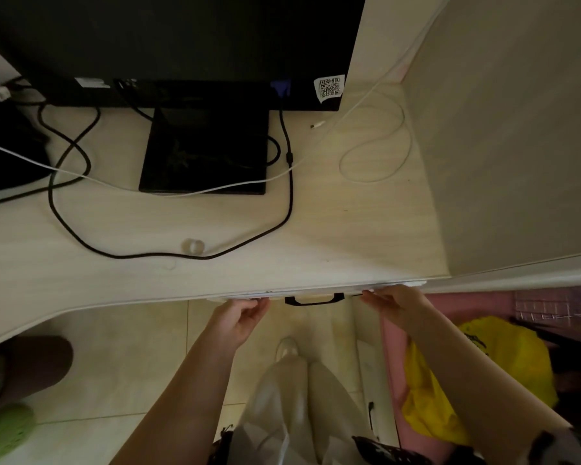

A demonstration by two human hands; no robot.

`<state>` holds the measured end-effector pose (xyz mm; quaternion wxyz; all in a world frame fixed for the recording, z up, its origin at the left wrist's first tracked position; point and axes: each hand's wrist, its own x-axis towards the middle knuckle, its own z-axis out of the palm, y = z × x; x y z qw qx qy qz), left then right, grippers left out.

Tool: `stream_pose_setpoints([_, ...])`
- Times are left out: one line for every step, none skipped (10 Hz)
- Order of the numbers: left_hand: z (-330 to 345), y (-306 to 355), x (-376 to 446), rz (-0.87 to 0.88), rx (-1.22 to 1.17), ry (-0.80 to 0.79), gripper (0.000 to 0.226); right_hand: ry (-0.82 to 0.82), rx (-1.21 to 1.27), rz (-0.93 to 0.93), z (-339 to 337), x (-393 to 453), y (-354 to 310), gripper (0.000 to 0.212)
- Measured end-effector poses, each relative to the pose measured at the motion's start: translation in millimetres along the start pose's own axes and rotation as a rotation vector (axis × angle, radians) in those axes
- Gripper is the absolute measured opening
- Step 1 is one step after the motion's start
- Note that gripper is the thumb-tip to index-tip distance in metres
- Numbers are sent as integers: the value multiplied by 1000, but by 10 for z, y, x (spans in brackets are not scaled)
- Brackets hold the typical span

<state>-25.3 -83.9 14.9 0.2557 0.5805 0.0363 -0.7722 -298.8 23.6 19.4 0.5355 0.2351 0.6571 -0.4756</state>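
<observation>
From overhead, the drawer (314, 298) sits almost closed under the desk (215, 223) edge. The left hand (245, 312) curls onto its front lip. The right hand (393, 302) seems to press flat-fingered. The drawer is likely rigid and light, and the black handle (316, 304) offers the surest hold.

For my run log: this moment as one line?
site: desk edge | left hand: curled fingers at drawer front | right hand: straight fingers touching it | black handle: between hands, untouched
</observation>
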Motion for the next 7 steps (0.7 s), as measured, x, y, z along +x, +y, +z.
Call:
stream_pose_setpoints([60, 45, 33, -21, -11, 30, 26, -37, 19, 3, 31, 70, -34, 28])
stream_pose_setpoints([43, 50, 40, -29, -25, 49, 29, -46, -30, -15, 45, 44, -26, 28])
stream_pose_setpoints([-14, 12, -7, -16, -3, 42, 68, -43, -43, -14, 10, 43, 15, 23])
stream_pose_setpoints([-78, -21, -110, 24, 127, 29, 84, -27, -68, -44, -54, -10, 34, 25])
stream_pose_setpoints([-166, -50, -228, 80, 365, 39, 83, -22, -142, -54, -131, -139, 82, 14])
stream_pose_setpoints([-266, -144, -388, 189, 599, 67, 76, -85, -204, -58, -254, -275, 189, 23])
stream_pose_setpoints([-343, -371, -572, 285, 716, 109, 54, -113, -327, -110, -420, -372, 372, 14])
